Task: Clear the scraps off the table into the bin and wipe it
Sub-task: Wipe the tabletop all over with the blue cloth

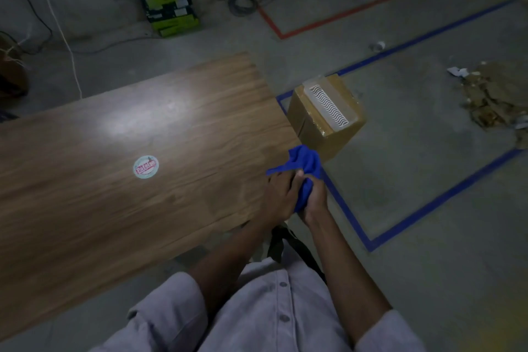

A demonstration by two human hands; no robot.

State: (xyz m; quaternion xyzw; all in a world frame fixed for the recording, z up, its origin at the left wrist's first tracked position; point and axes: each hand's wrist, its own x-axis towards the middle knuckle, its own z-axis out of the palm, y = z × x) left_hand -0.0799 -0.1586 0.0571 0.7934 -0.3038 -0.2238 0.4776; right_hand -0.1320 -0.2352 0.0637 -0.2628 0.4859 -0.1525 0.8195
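**Both hands bunch the blue cloth at the tabletop's right edge**

And here we are at the right end of the wooden tabletop (120, 208), where the blue cloth (305, 161) is gathered right over the edge. The left hand (278, 194) sits against it, fingers curled into the fabric. The right hand (314, 198) is just beside it, fingers wrapped tight round the lower bunch of cloth. The two hands are touching! Out in the middle of the tabletop lies a round disc (146, 166) with red print, well apart from the hands. On the floor just right of the tabletop stands a cardboard box (314, 123) with a white ridged piece (328, 104) on top. Far right, a heap of brown scraps (494, 97) lies on the floor.
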